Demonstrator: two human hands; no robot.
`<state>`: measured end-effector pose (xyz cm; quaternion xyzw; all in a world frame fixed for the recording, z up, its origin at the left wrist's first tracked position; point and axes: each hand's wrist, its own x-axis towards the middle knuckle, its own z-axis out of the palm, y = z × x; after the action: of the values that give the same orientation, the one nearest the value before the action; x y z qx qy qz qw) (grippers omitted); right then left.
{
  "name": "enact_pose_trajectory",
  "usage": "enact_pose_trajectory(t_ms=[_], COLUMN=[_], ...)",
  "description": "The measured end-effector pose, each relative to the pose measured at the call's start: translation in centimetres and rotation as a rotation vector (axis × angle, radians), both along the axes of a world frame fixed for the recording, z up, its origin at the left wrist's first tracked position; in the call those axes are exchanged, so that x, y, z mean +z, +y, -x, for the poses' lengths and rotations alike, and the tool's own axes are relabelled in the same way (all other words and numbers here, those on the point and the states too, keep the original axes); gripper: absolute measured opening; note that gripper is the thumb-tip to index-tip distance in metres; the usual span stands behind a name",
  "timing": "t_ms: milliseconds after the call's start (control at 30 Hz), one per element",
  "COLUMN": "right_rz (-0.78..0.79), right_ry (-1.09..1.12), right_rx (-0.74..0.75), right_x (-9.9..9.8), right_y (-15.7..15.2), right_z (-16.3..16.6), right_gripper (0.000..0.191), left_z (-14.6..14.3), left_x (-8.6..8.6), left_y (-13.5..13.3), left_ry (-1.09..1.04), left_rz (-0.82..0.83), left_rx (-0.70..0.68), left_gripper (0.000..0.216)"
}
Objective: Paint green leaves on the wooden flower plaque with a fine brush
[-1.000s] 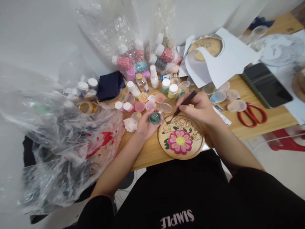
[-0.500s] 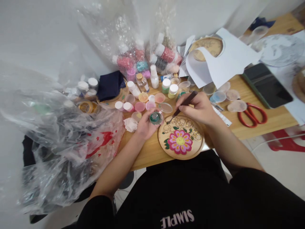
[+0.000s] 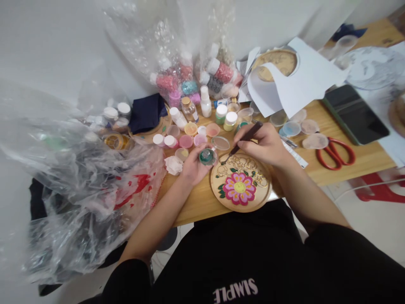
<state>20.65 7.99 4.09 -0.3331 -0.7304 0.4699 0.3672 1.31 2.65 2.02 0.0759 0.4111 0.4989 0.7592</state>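
My left hand (image 3: 193, 167) is closed round a small clear cup of dark green colour (image 3: 207, 156), tilted towards me. Beside it lies a round wooden plaque (image 3: 234, 206) with a pink and purple flower (image 3: 239, 188), green leaves and gold outlines. In my right hand (image 3: 265, 143) is a thin tool with a dark brown handle (image 3: 251, 133), held like a pen. Its dark tip is at the plaque's upper left, near the gold outlines; whether it touches the surface I cannot tell.
Small cups of pink and orange colour (image 3: 186, 141) and white-capped jars (image 3: 230, 121) stand behind my hands. Red-handled scissors (image 3: 335, 156) and a phone (image 3: 356, 114) lie to the right. Crumpled clear plastic (image 3: 95, 202) covers the left side. White paper (image 3: 294, 84) lies at the back.
Almost nothing differs. Both hands keep their holds, and the tool's tip stays at the plaque's upper left.
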Motion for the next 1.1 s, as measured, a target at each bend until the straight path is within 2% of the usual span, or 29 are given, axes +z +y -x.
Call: enact_pose_trajectory(t_ms=[300, 600, 800, 1100], right_rz=[-0.005, -0.01, -0.015, -0.049], right_ry=[0.006, 0.006, 0.009, 0.054], right_rx=[0.007, 0.001, -0.008, -0.027], right_x=[-0.14, -0.26, -0.2, -0.26], right_y=[0.05, 0.04, 0.12, 0.09], right_z=[0.0, -0.03, -0.06, -0.05], right_gripper=[0.012, 0.01, 0.008, 0.008], left_z=[-0.07, -0.12, -0.11, -0.09], left_x=[0.11, 0.28, 0.22, 0.24], left_y=[0.01, 0.03, 0.03, 0.08], left_ry=[-0.006, -0.001, -0.007, -0.01], left_rz=[0.009, 0.011, 0.021, 0.03], left_rx=[0.012, 0.005, 0.015, 0.024], left_gripper=[0.034, 0.041, 0.034, 0.041])
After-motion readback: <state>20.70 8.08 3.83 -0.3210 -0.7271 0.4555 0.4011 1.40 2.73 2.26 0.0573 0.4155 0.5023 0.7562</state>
